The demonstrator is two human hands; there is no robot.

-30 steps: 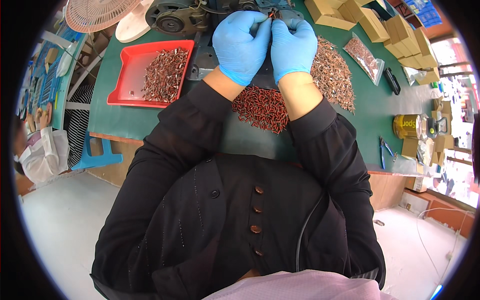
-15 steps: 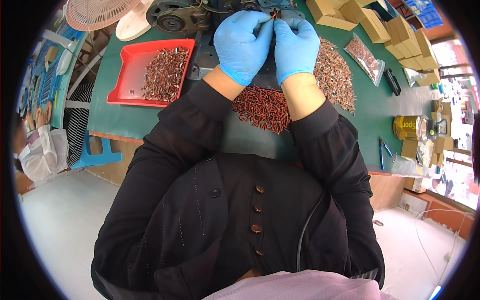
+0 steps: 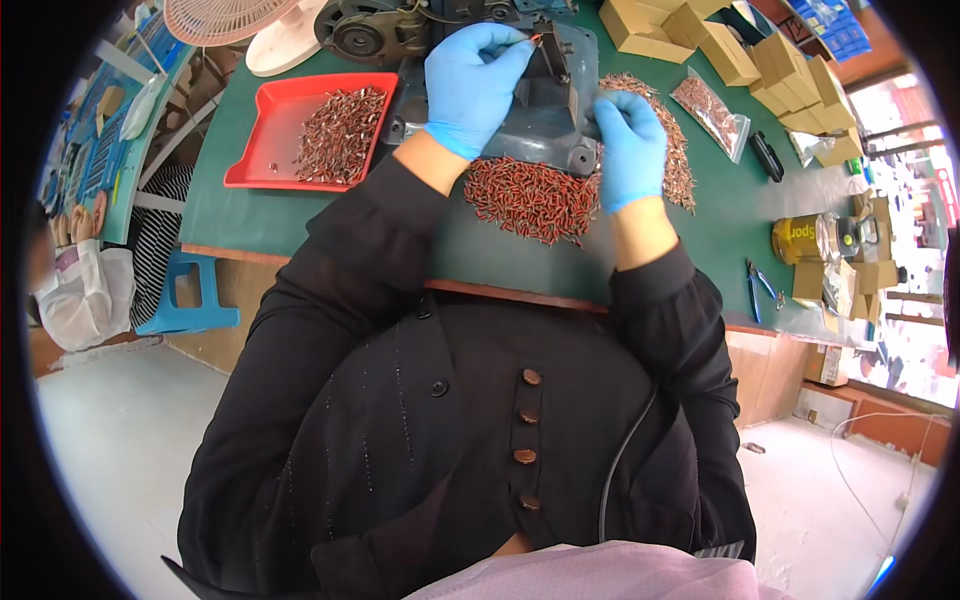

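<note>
Fig.: our left hand (image 3: 475,85) pinches one small red part (image 3: 535,38) at the top of the grey machine (image 3: 545,105); our right hand (image 3: 628,145), fingers curled, grip unclear, rests at the machine's right edge above the red pile (image 3: 525,198). Risk, we judge: part slips from the gloved fingertips w/ a loose pinch, or a sleeve scatters the pile.

Blue gloves (image 3: 475,85), a red tray (image 3: 250,165), reddish-brown small parts (image 3: 525,195), a dark green surface (image 3: 700,240), tan boxes (image 3: 720,45), a pink fan (image 3: 215,18).
</note>
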